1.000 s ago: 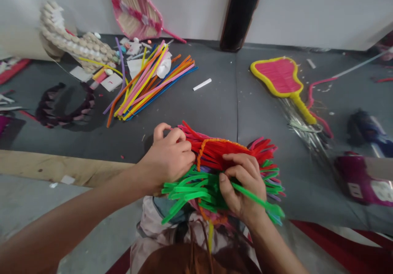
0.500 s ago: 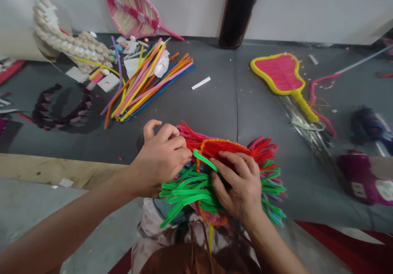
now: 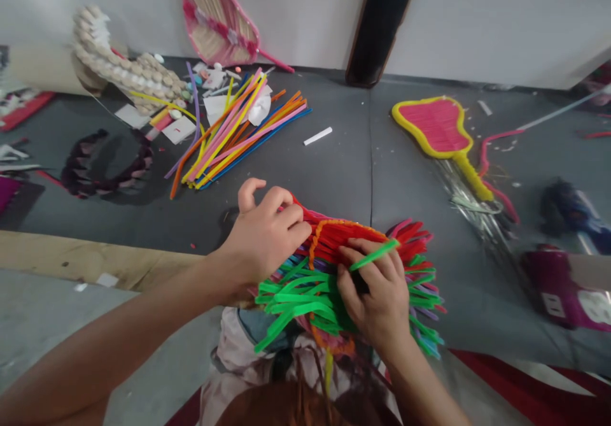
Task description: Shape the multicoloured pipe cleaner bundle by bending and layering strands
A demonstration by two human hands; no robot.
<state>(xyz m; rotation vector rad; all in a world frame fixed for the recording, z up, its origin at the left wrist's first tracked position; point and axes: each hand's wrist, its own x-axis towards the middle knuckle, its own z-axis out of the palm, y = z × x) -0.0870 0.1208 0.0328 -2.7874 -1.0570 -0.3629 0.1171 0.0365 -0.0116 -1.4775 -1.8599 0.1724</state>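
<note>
A fan-shaped piece [image 3: 410, 238] woven from red, green, pink and blue pipe cleaners on an orange frame lies in front of me, over my lap. My left hand [image 3: 265, 235] is curled round its left side, fingers closed on the red strands. My right hand [image 3: 377, 289] presses on the middle of the piece and pinches a green pipe cleaner [image 3: 375, 255] whose free end points up and to the right.
A loose bundle of coloured pipe cleaners [image 3: 238, 133] lies on the grey mat [image 3: 334, 165] at the back left. A finished pink and yellow fan [image 3: 436, 127] lies at the right, a shell-covered piece [image 3: 119, 69] at the far left, a white stick [image 3: 317, 136] mid-mat.
The green pipe cleaner in my right hand has swung from pointing left across the piece to pointing up and right. My left hand keeps its hold on the left side.
</note>
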